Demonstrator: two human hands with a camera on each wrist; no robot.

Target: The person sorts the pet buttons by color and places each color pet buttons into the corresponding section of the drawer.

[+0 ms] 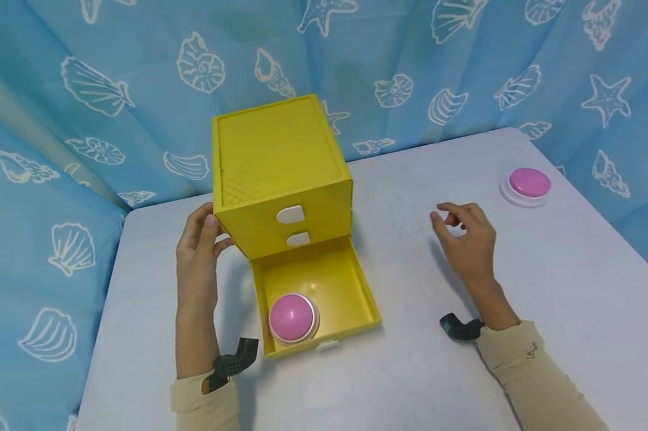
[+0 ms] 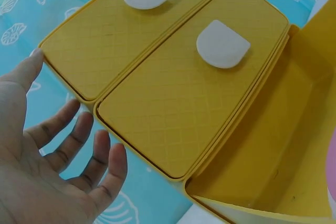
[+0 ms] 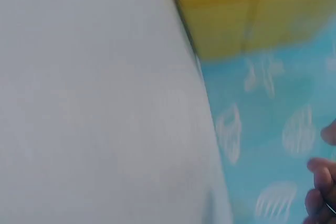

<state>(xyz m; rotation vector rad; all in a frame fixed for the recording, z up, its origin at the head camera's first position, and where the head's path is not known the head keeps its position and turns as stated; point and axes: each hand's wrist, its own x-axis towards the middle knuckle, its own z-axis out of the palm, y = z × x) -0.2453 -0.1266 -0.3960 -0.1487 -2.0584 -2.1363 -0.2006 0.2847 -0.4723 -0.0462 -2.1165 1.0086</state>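
Note:
A yellow drawer box (image 1: 280, 155) with white handles stands at the back of the table, its bottom drawer (image 1: 340, 293) pulled out. In the drawer's front left corner lies a round pink button (image 1: 291, 317) with a white rim. My left hand (image 1: 197, 263) rests its fingertips against the box's left side; in the left wrist view its fingers (image 2: 73, 137) are spread and loosely bent beside the upper drawer fronts. To the right of the box, my right hand (image 1: 466, 242) hovers above the table, fingers loosely curled, holding nothing. The right wrist view shows only some of its fingertips (image 3: 323, 182).
A second pink button (image 1: 528, 182) with a white base sits near the table's far right edge. A white cloth covers the table (image 1: 399, 377). Blue curtains (image 1: 151, 108) with shell prints hang behind and on both sides.

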